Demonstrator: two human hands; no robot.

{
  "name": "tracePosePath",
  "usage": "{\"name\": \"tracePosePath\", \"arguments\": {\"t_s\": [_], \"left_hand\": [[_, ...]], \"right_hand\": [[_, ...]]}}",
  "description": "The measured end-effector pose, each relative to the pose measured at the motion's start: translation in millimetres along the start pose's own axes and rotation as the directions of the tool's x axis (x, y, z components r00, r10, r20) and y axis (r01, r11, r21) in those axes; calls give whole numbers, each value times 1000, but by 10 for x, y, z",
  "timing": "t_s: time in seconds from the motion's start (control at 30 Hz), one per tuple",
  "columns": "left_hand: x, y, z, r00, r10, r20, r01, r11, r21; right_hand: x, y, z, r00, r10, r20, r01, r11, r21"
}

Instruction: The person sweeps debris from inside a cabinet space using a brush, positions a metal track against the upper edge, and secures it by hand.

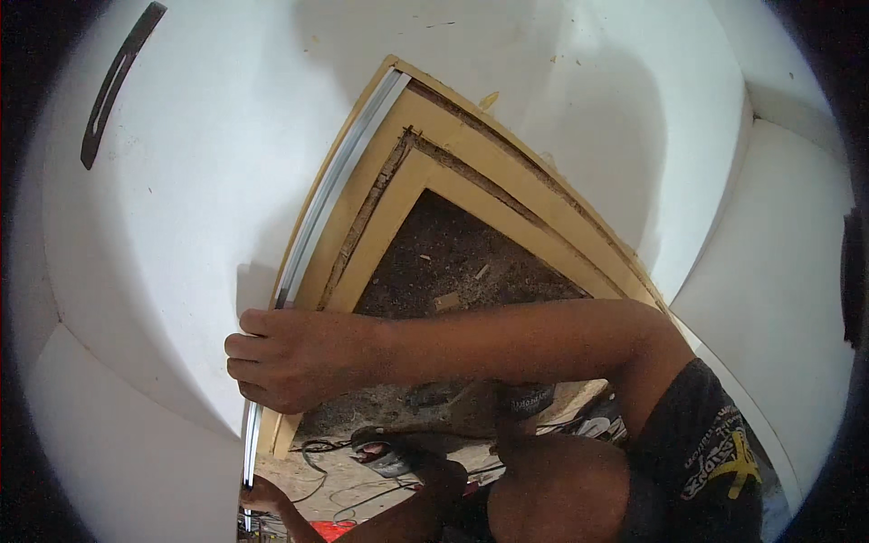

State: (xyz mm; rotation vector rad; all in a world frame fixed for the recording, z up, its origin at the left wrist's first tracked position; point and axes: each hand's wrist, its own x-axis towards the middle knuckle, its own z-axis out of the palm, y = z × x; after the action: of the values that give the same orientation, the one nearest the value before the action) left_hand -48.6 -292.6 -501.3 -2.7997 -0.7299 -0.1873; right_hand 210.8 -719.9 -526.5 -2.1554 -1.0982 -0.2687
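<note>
Far left: dark slotted bar [118,90] on the white panel [199,136]. Next, bottom left: person's left hand [261,496], low at the near end of the metal strip [335,181]. Fingers touch it there; can't tell if they're pinching it or just resting, mostly out of sight. Strip is pale and narrow, running along the left side of the tan frame [453,127] up to its far corner.

Just above the left hand: right hand [294,357], back up, fingers bunched and curled over the strip and frame edge. Strip shows both sides of the fist. Thumb not clear. Right forearm lies straight across the frame.

Frame itself: mid-view, two rough dark grooves parallel to its sides, corner pointing away. Dark ground [453,258] with loose scraps shows through the opening. Dark cables [328,445] below, near a red item [333,529]. Then bare knee [561,489], black printed sleeve [701,452]. Far right: another white panel [769,235].
</note>
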Motion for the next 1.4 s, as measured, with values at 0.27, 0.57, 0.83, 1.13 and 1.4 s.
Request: {"name": "tracePosePath", "arguments": {"t_s": [0.27,0.57,0.83,1.13,1.4], "left_hand": [[-39,-116,7,991,-132,-37,115,949,-293],[-108,-317,470,987,132,88,-148,966,211],[-98,-299,748,991,134,15,-132,986,-104],[-23,-3,378,985,159,66,-161,987,15],[-50,190,376,998,56,-9,-57,954,-294]], "right_hand": [[82,46,-58,993,-57,105,59,998,-20],[78,65,-33,963,31,268,-55,995,83],[64,118,-42,959,56,277,-131,957,260],[323,939,-943,737,579,-349,-676,633,-377],[121,1345,-661,753,595,-280,-622,507,-596]]}}
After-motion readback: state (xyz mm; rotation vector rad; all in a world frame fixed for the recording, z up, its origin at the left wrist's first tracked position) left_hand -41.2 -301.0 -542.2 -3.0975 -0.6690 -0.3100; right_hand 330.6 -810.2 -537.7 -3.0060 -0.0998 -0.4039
